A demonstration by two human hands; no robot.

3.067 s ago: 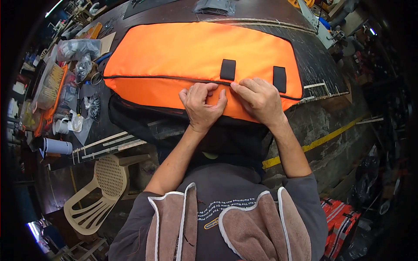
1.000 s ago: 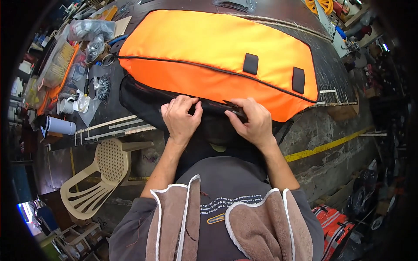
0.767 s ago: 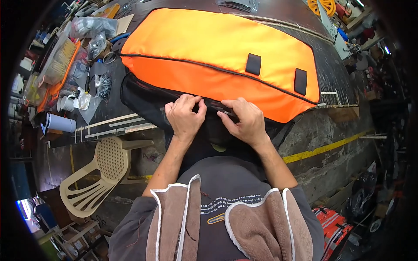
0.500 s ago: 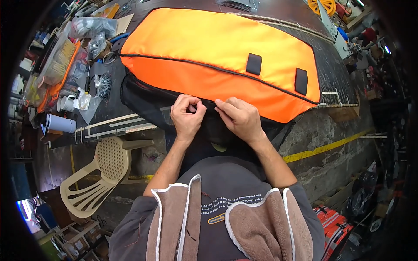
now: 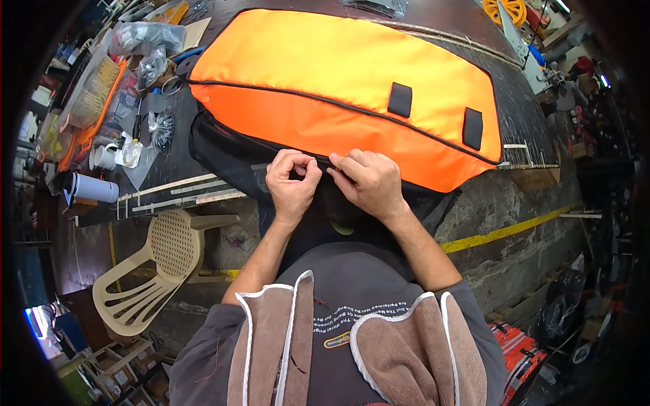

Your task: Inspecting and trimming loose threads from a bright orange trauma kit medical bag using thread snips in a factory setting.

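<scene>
A large orange fabric case [image 5: 345, 61] lies across the worktable, with black piping and two black straps [image 5: 400, 99] on its top. Black cloth [image 5: 223, 152], partly see-through, hangs from its near side over the table edge. My left hand [image 5: 293, 183] is closed, thumb and forefinger pinched together at the case's near lower edge; what sits between the tips is too small to name. Close beside it on the right, my right hand [image 5: 369, 183] pinches the black edge of the case, its other fingers curled. A small gap separates the two hands' fingertips.
Clear plastic bins [image 5: 95, 91], bagged parts and mugs [image 5: 103, 157] crowd the table's left side. A grey-white cylinder [image 5: 95, 189] lies at its near left edge. Below stands a beige plastic chair [image 5: 172, 247]. A sewing machine [image 5: 535, 71] appears at the far right.
My right hand has shifted slightly left, closer to my left hand. The case and table sit slightly differently in the picture; both hands stay pinched at the same edge.
</scene>
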